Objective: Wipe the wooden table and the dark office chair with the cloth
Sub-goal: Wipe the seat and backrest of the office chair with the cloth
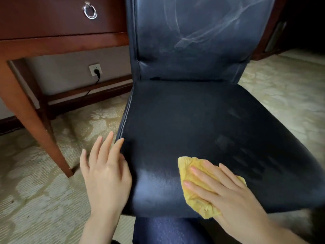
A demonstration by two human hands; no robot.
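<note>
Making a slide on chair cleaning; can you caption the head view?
Right hand presses a yellow cloth flat on the dark chair seat; left hand rests against the seat's side edge.

Dim, soft light — glare on the chair seat [154, 180] — edges warped.

My right hand [226, 191] is pressing the yellow cloth [190, 173] flat on the chair seat [193, 120]; my left hand [105, 171] is resting against the seat's left edge.
</note>
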